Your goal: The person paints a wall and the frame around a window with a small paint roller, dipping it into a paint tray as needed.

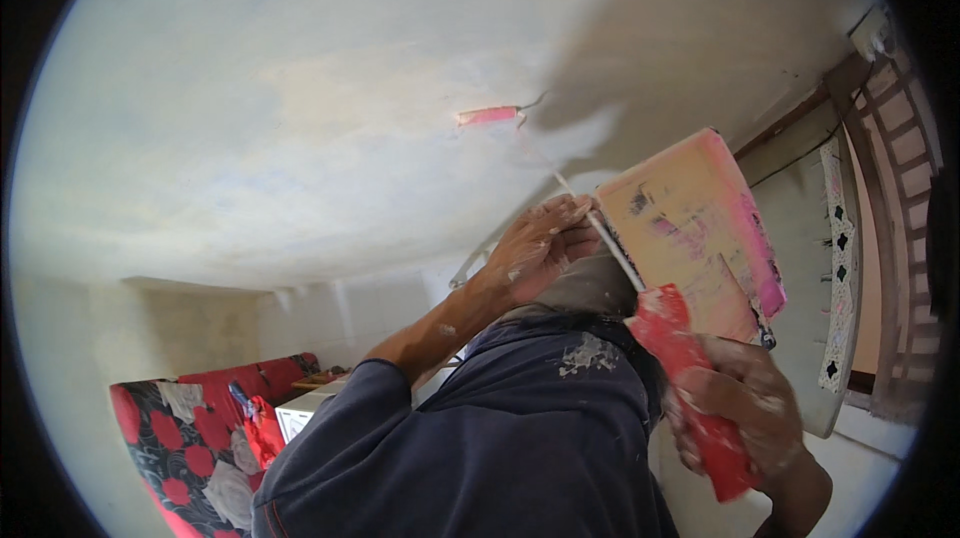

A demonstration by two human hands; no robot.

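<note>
Near pale surface [250, 138], pink roller [488, 116], right grip [748, 393] round red handle [668, 323]

Red floral fabric [178, 443] lower left (brown grille [912, 203] right).

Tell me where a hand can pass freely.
Widest bare patch: the pale surface, bordered in view by the paint roller on its right and the left forearm below. It is crowded around the red handle: the right hand, left hand and paint-smeared yellow panel sit close together.
</note>
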